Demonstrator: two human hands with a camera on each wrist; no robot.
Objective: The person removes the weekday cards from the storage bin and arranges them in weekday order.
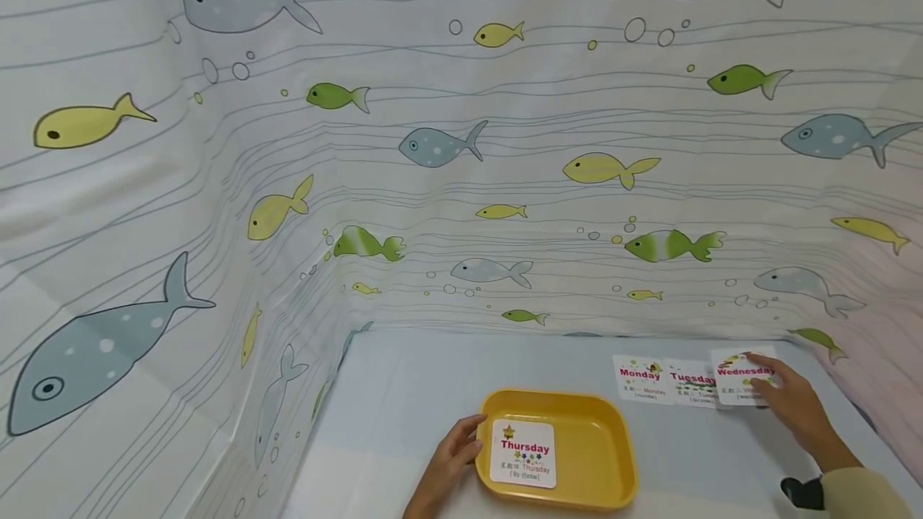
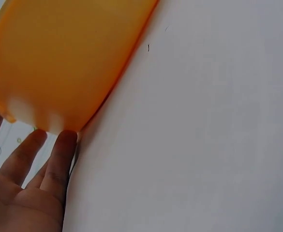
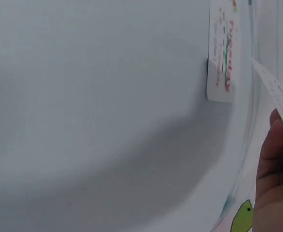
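Head view shows a person's right hand [image 1: 793, 403] at the far right of the table [image 1: 404, 391], thumb and fingers pinching the Wednesday card [image 1: 728, 381] near its right side; from the right wrist, this card is seen nearly edge-on, lifted off the table and apart from the Tuesday card [image 1: 691, 383], though from the head it overlaps that card's right end. The Tuesday card lies on the table just beside the Monday card [image 1: 642, 380], with Monday on the left. The left hand [image 1: 450, 455] is at the left end of the yellow tray [image 1: 598, 455], its fingers fairly straight and spread, fingertips touching the tray, as the left wrist view shows. Inside the tray, towards that same end, lies the Thursday card [image 1: 522, 453], face up. Behind the table hangs a fish-patterned sheet [image 1: 433, 70], which also runs along the left side
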